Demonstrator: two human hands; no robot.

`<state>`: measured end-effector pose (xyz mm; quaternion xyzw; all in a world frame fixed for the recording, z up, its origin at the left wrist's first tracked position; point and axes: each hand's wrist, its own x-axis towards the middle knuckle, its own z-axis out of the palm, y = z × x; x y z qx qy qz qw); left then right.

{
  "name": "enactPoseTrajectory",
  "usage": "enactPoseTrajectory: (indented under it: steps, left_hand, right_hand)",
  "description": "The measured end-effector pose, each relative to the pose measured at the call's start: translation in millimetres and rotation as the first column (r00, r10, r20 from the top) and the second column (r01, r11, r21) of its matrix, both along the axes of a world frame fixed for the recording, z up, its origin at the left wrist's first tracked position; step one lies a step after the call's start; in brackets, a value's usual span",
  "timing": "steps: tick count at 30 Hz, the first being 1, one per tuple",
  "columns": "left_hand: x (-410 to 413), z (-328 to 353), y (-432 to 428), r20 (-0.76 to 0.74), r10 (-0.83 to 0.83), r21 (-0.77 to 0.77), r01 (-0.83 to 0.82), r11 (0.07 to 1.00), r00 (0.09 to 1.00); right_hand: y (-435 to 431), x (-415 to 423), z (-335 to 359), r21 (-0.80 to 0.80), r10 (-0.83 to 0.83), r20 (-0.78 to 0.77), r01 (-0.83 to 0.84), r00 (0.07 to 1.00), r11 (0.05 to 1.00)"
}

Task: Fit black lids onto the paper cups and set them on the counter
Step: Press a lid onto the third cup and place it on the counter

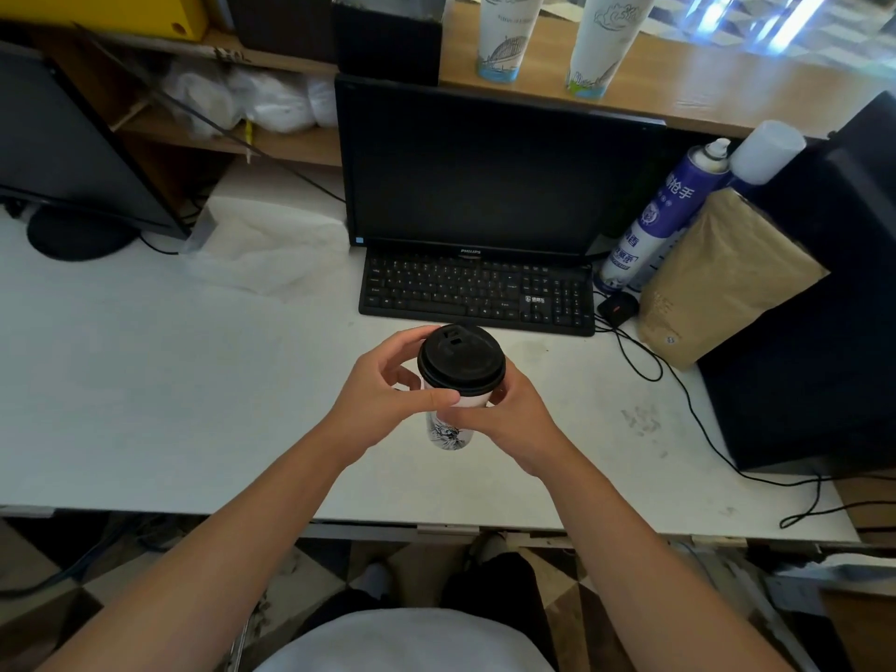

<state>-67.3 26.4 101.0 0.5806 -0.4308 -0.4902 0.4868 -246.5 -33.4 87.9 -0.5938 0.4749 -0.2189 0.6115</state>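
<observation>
1. The white surface [145, 380] carries everything.
2. The monitor [485, 172] stands at the back edge; its bezel reads "PHILIPS".
3. The keyboard [477, 293] lies just before it.
4. A blue spray can [664, 211] with Chinese writing stands toward the right edge.
5. The left grip [383, 395] and right grip [514, 414] clasp the paper cup [448, 431] from opposite sides, just under its rim.
6. The cup is upright over mid-surface, with a black drawing on its wall.
7. The black lid [461, 358] sits on its rim.
</observation>
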Motion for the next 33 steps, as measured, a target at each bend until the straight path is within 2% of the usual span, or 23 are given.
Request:
enactPoseTrajectory:
  steps: [5, 7, 11, 20, 26, 33]
  left_hand:
    - [0, 0, 2, 0.009, -0.043, 0.043, 0.042, 0.998, 0.999]
    - [-7, 3, 3, 0.043, 0.001, 0.030, -0.002, 1.000, 0.999]
    - [-12, 10, 0, 0.127, 0.092, -0.025, -0.089, 0.996, 0.988]
    - [2, 26, -6, 0.150, 0.033, -0.042, -0.027, 0.999, 0.988]
    - [13, 36, -9, 0.119, -0.085, 0.009, 0.085, 0.996, 0.989]
    - [5, 42, -6, 0.177, -0.096, -0.052, 0.107, 0.993, 0.979]
  right_hand:
    - [11, 5, -3, -0.062, -0.034, -0.044, 0.031, 0.998, 0.998]
    - [17, 10, 0, -0.120, -0.070, -0.051, 0.064, 0.996, 0.991]
    - [20, 14, 4, -0.139, -0.088, -0.040, 0.081, 0.995, 0.987]
    - [8, 4, 18, -0.104, 0.018, -0.047, -0.023, 0.999, 0.994]
    - [2, 6, 32, -0.102, 0.123, -0.073, -0.130, 0.990, 0.986]
    - [5, 17, 35, -0.128, 0.185, -0.080, -0.194, 0.979, 0.973]
